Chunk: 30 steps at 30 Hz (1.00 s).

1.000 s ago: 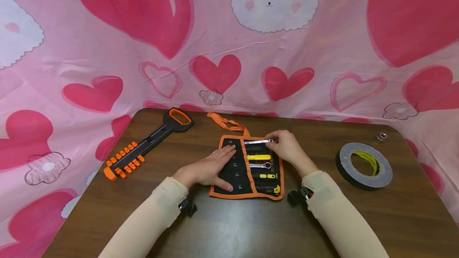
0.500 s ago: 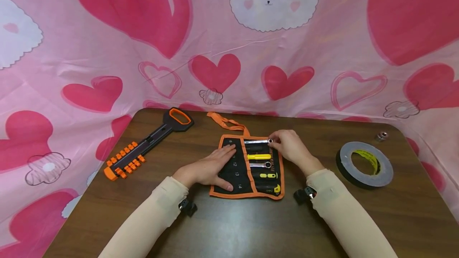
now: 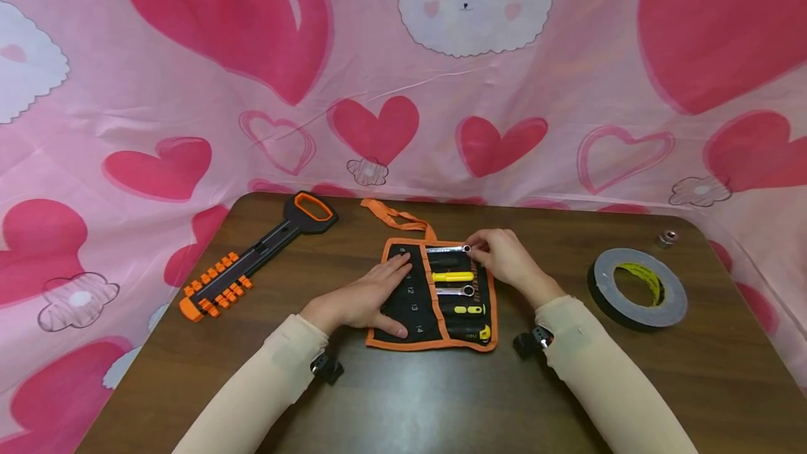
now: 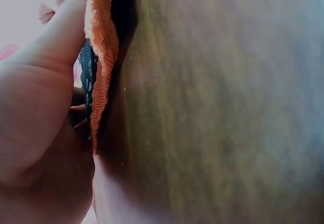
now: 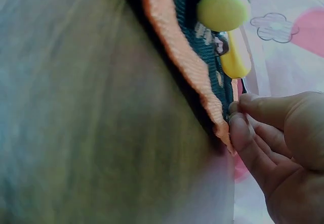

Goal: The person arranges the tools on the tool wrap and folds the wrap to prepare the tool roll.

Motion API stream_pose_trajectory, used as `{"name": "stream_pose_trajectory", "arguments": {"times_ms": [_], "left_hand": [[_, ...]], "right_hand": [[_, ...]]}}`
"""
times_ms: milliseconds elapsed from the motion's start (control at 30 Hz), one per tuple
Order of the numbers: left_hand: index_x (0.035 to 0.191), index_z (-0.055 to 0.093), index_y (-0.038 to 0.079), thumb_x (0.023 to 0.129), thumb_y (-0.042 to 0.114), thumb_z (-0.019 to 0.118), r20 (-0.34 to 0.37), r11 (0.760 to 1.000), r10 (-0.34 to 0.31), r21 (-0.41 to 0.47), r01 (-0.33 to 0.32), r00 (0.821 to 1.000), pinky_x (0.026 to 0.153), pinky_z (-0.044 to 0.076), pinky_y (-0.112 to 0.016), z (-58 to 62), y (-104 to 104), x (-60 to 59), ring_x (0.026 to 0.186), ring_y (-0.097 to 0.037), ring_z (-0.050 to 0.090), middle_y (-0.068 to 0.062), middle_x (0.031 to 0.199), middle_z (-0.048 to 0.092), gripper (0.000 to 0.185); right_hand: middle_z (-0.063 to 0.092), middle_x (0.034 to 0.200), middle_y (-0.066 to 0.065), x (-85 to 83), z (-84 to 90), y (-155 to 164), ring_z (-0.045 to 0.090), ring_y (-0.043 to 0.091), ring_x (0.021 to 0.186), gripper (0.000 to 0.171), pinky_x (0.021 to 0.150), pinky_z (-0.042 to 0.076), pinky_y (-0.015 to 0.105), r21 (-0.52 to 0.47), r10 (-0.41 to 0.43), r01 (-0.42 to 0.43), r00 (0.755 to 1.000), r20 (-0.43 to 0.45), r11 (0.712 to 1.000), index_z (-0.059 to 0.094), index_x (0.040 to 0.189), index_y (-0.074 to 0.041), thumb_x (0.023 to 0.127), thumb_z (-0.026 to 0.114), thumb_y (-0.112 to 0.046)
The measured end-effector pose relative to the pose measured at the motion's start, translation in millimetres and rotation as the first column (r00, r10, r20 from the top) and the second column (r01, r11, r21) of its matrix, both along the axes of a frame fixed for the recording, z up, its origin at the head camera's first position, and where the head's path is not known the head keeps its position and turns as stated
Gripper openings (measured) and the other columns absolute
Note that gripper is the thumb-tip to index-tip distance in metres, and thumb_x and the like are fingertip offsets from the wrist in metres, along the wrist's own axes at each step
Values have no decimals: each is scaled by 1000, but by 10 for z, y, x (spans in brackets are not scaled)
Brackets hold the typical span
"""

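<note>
A black tool pouch with orange trim (image 3: 419, 310) lies unrolled on the table, its pockets numbered. My left hand (image 3: 368, 296) rests on its left part with fingers spread; in the left wrist view the thumb (image 4: 55, 46) lies over the orange edge. My right hand (image 3: 507, 258) pinches the ring end of a combination wrench (image 3: 444, 250) in the top pocket, between thumb and fingertips. Below sit a yellow handle (image 3: 454, 277), a second wrench (image 3: 452, 292) and two black-and-yellow handles (image 3: 469, 310). In the right wrist view, a rounded yellow handle end (image 5: 223, 11) stands above my fingers.
An orange tie strap (image 3: 397, 216) trails from the pouch's top edge. To the left lies a black-and-orange rack-like tool (image 3: 258, 254) with a loop handle. A tape roll (image 3: 656, 300) and a small metal socket (image 3: 667, 238) sit at the right. A heart-print cloth hangs behind.
My right hand shifts slightly right, then back left, and the wrench's ring end sits a little closer to the pocket. My left hand stays on the pouch. The head view shifts slightly.
</note>
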<state>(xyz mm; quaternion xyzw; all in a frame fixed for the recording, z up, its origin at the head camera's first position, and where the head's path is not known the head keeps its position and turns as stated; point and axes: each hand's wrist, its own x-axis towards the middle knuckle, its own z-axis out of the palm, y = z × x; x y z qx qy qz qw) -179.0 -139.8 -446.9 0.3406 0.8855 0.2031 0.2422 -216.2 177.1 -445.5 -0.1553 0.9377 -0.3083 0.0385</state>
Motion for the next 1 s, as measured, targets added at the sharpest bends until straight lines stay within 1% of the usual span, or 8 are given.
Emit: {"name": "stream_pose_trajectory", "arguments": {"times_ms": [267,433,567,733,833,1000], "left_hand": [[175,13,13,84,58,89,-10,1000,17,-6,-17,1000,139,11,-53,23,7,6,172,-25,-2,-1,185,-4,126],[175,13,13,84,56,89,1,1000,22,-3,-22,1000,139,11,-52,39,9,14,172,-25,0,-2,185,-3,127],[175,13,13,84,56,90,3,1000,24,-3,-24,1000,139,11,-52,30,0,10,172,-25,0,-3,185,-3,127],[175,14,13,84,57,89,0,1000,25,-4,-25,1000,139,11,-52,11,-9,-5,172,-26,1,-3,185,-3,126],[175,14,13,84,58,89,4,1000,26,-3,-26,1000,139,11,-52,8,-7,-12,172,-26,1,-3,185,-2,126],[175,14,14,84,58,89,8,1000,27,-12,-27,1000,139,10,-51,17,-2,-15,172,-25,-1,-1,185,-2,126]], "right_hand": [[80,109,13,-17,-34,-64,70,24,91,21,91,63,48,20,31,-31,1000,-2,999,81,119,-2,101,76,-12],[80,109,12,-20,-36,-92,70,24,93,22,92,63,48,14,24,-24,999,26,1000,79,120,-2,102,75,-13],[79,107,11,-16,-33,-111,69,23,93,21,92,63,47,6,18,-18,999,49,1000,78,121,-3,103,74,-13],[78,111,12,-18,-20,-132,67,24,94,23,95,62,48,26,24,-25,998,61,999,79,124,-3,103,73,-12],[78,113,13,-22,-17,-147,67,24,95,25,96,62,49,38,30,-33,998,55,999,79,125,-3,102,74,-12],[78,110,14,-27,-35,-159,71,26,96,24,93,63,49,33,66,-66,998,4,997,81,123,-1,101,76,-10]]}}
